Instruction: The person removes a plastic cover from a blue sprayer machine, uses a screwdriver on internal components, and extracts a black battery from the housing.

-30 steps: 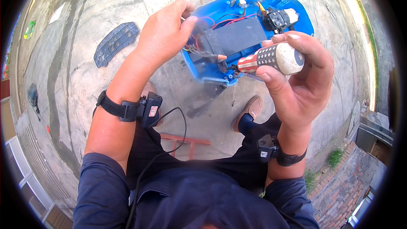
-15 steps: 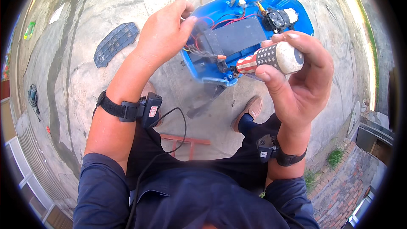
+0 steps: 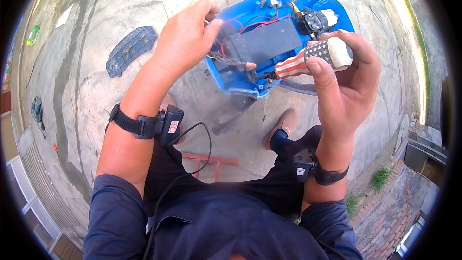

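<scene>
Fisheye head cam, pointed down
Looks over the shirt (image 3: 231,212) at the bottom, left hand (image 3: 190,33) and right hand (image 3: 349,84) pretty close up top, ground (image 3: 96,101) bending toward the rim.

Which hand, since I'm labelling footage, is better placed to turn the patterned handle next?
Probably the right hand: it grips the patterned handle; the left hand is farther off, by the blue housing.

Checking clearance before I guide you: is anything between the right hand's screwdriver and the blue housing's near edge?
Nothing visible stands between the screwdriver in the right hand and the near edge of the blue housing; an orange connector sits just left. The screwdriver's tip is too indistinct to judge.
</scene>
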